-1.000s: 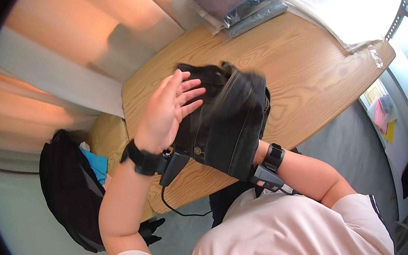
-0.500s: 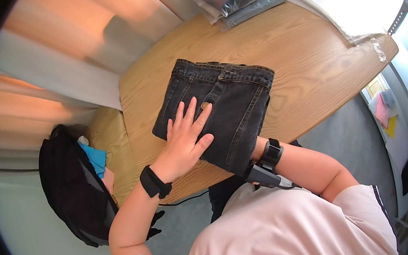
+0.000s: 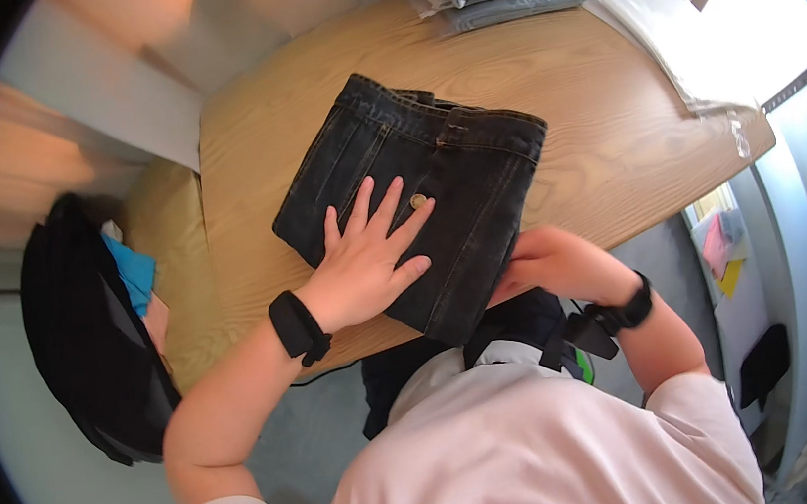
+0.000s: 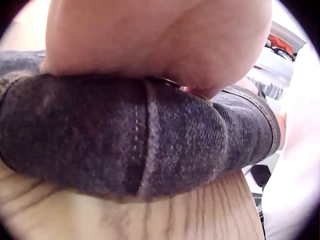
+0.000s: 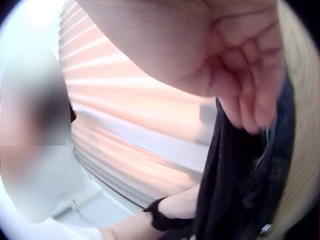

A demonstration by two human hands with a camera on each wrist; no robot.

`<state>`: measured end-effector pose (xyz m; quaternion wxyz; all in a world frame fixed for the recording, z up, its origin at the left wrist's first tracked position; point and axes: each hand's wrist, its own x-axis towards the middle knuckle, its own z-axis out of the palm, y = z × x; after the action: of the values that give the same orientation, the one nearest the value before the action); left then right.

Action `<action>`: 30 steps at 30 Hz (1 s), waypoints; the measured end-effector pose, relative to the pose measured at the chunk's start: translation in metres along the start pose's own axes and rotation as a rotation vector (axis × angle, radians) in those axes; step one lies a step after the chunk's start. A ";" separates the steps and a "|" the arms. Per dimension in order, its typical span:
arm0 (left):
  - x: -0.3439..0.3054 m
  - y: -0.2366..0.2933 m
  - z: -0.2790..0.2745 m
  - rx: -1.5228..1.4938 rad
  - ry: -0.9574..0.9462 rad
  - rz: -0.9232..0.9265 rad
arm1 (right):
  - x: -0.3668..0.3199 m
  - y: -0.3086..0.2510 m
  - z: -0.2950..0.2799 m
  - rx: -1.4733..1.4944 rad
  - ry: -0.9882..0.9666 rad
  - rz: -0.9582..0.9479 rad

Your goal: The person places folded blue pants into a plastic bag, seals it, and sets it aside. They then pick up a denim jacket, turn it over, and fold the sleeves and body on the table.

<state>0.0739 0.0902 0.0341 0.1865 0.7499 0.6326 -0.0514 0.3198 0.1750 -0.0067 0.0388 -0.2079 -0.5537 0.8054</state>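
Note:
A folded black denim garment [image 3: 475, 184] with a round metal button lies on the wooden table, its waistband toward the far side. My left hand [image 3: 365, 266] rests flat on it, fingers spread, beside the button; in the left wrist view the palm [image 4: 160, 40] presses on the thick denim fold [image 4: 100, 135]. At the garment's near right edge, my right hand [image 3: 564, 264] grips the fabric, its fingertips partly hidden by it. The right wrist view has the bent fingers [image 5: 250, 100] against the dark denim [image 5: 240, 175].
Clothes in clear bags [image 3: 515, 5] are stacked at the table's far edge, beside clear plastic sheets [image 3: 648, 35]. A black bag [image 3: 84, 328] with blue and pink cloth is at the left. Curtains [image 3: 266, 9] hang behind the wooden table [image 3: 251, 140].
My left hand has come down from the air onto the denim, which now lies flatter. My right hand, hidden in the denim earlier, has come out to its edge.

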 end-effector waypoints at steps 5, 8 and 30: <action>0.003 0.000 0.013 0.073 0.024 0.008 | -0.018 -0.036 0.020 -1.132 0.548 -0.252; 0.005 -0.003 0.015 0.076 0.021 0.007 | 0.008 -0.023 0.027 -1.547 0.536 -0.476; 0.052 -0.138 -0.033 -1.531 -0.227 -0.315 | 0.033 -0.033 -0.074 0.412 0.532 -0.130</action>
<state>-0.0545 0.1676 0.0189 0.7050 0.3047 0.5678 0.2963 0.3126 0.2622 -0.0089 0.2745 -0.3629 -0.3620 0.8136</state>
